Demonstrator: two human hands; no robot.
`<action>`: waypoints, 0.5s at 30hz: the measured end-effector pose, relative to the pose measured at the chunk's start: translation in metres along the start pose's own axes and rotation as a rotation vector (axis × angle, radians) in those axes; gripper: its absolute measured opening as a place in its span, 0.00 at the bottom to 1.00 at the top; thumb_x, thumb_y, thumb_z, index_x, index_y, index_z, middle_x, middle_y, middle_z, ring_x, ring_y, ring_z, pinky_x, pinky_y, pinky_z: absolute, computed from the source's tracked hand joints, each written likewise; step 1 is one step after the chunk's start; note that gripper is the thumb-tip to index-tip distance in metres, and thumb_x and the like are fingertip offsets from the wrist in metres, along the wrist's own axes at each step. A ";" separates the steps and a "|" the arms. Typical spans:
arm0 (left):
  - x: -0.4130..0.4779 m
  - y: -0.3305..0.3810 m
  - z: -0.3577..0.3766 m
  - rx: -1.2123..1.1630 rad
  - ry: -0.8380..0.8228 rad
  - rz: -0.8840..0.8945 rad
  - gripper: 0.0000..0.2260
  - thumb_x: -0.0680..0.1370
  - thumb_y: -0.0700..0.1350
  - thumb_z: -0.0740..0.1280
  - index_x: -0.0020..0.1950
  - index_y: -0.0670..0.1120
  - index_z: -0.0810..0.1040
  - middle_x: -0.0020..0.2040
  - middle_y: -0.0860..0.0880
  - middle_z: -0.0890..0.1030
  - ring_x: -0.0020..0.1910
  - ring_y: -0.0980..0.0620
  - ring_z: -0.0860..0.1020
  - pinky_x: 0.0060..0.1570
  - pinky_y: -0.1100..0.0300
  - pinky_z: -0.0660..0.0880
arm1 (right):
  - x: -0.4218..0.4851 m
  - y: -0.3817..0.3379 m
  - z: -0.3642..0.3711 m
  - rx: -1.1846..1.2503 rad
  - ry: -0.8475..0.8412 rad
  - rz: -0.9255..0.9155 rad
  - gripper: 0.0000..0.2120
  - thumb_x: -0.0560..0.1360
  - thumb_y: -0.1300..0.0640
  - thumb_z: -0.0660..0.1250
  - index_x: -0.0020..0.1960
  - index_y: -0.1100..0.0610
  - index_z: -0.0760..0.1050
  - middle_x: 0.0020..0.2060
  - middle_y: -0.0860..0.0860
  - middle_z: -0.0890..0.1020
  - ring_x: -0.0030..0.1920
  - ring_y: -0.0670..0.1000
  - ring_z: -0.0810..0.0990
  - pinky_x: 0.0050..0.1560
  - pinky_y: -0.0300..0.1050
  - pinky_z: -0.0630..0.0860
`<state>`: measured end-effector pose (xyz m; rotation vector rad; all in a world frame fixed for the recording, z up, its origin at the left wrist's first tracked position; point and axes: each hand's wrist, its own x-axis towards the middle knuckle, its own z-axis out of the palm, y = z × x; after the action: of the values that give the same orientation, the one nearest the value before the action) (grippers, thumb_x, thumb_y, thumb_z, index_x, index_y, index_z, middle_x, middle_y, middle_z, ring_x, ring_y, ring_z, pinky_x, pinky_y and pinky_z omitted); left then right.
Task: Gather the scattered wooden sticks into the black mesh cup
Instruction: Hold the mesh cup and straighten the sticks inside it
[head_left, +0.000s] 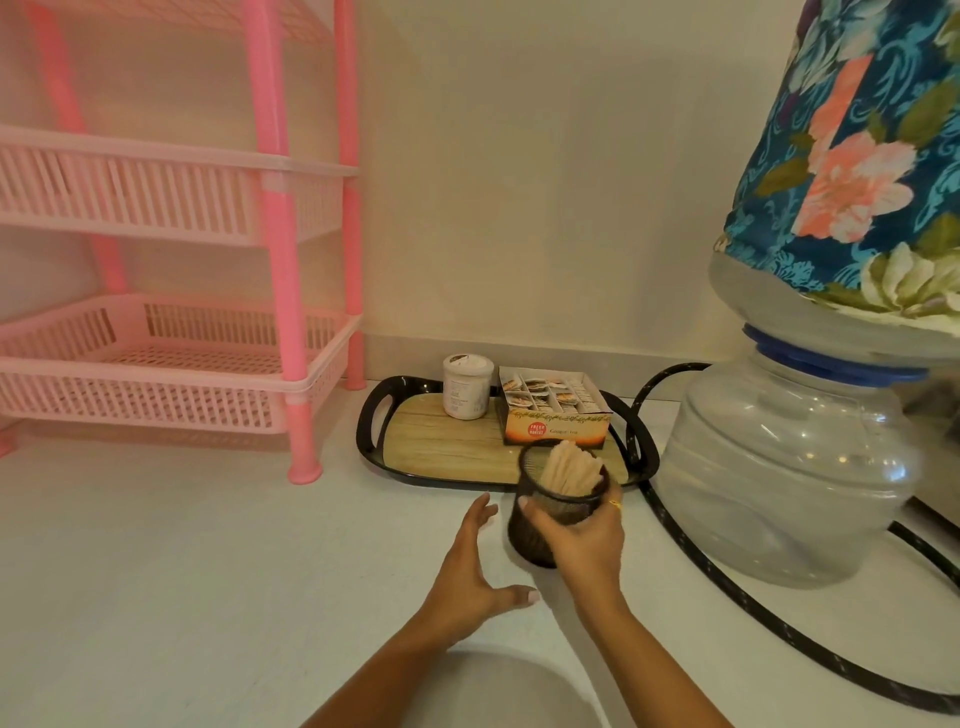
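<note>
The black mesh cup (540, 512) is tilted slightly and held just in front of the tray, with a bundle of pale wooden sticks (569, 470) standing inside it. My right hand (584, 545) wraps around the cup's near side, a ring showing on one finger. My left hand (470, 569) hovers just left of the cup, fingers spread and holding nothing. No loose sticks show on the white surface.
A black-rimmed tray (441, 447) with wood-look base carries a white jar (466, 385) and an open tea-bag box (553, 413). A large water bottle (789, 467) with floral cover stands at right, a black hose (737, 603) curling around it. A pink plastic rack (208, 338) stands left.
</note>
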<state>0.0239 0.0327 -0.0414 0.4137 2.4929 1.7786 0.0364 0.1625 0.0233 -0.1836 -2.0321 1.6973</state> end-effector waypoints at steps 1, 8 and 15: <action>0.000 0.000 0.000 0.000 -0.006 0.006 0.48 0.60 0.58 0.78 0.64 0.73 0.45 0.67 0.70 0.58 0.66 0.64 0.58 0.62 0.74 0.58 | -0.003 0.001 0.000 -0.039 -0.079 -0.027 0.44 0.60 0.56 0.80 0.69 0.51 0.60 0.61 0.48 0.73 0.62 0.47 0.70 0.58 0.37 0.69; 0.000 -0.002 0.000 0.006 0.033 -0.002 0.51 0.59 0.59 0.78 0.70 0.67 0.47 0.73 0.62 0.57 0.69 0.61 0.58 0.64 0.68 0.58 | -0.007 0.004 0.004 -0.023 -0.011 0.009 0.44 0.60 0.57 0.80 0.70 0.54 0.60 0.63 0.51 0.73 0.64 0.51 0.70 0.59 0.41 0.69; -0.001 0.001 0.001 0.018 0.052 -0.001 0.51 0.61 0.56 0.78 0.72 0.63 0.46 0.75 0.58 0.57 0.72 0.56 0.58 0.65 0.64 0.58 | -0.001 0.007 -0.005 -0.031 0.011 -0.007 0.43 0.60 0.57 0.80 0.69 0.54 0.61 0.62 0.52 0.74 0.64 0.52 0.71 0.59 0.40 0.70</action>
<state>0.0250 0.0336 -0.0409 0.3724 2.5447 1.7914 0.0381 0.1683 0.0174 -0.1954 -2.0497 1.6585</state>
